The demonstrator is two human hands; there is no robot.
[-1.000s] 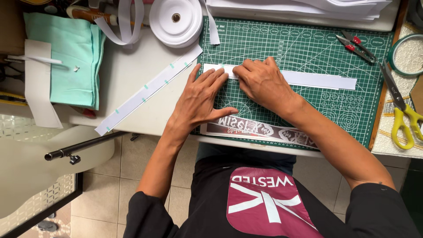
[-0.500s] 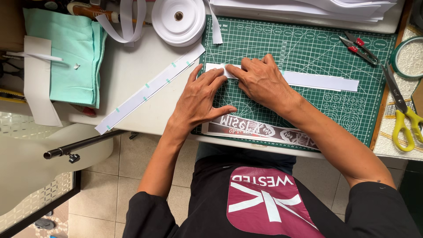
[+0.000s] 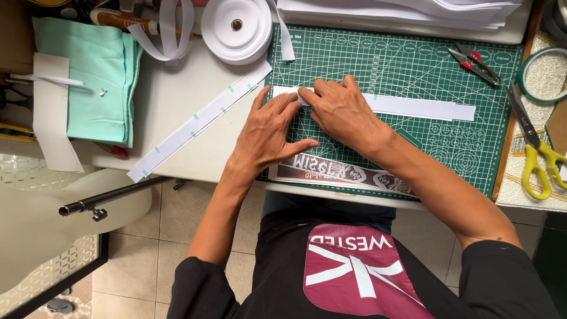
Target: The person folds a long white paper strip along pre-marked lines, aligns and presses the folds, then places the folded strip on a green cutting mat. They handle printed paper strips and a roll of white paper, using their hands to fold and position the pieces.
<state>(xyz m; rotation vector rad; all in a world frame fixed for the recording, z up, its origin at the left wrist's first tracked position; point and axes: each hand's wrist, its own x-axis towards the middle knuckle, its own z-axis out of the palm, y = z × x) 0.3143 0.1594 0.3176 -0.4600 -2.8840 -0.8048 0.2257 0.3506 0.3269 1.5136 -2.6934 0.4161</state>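
A white paper strip (image 3: 425,107) lies across the green cutting mat (image 3: 413,65). My left hand (image 3: 269,133) and my right hand (image 3: 339,109) press down together on the strip's left end, fingertips touching it near the mat's left edge. The fingers hide that end of the strip. A printed maroon-and-white band (image 3: 342,171) lies on the mat's near edge, just below my left thumb.
A long white strip with small green marks (image 3: 198,121) lies diagonally on the table to the left. A roll of white tape (image 3: 236,26) sits at the back. Red snips (image 3: 472,62), yellow-handled scissors (image 3: 534,145), a green tape ring (image 3: 540,74) and folded mint cloth (image 3: 94,82) surround the mat.
Both hands stay on the strip's left end; the fingers have shifted only slightly. The view has moved a little.
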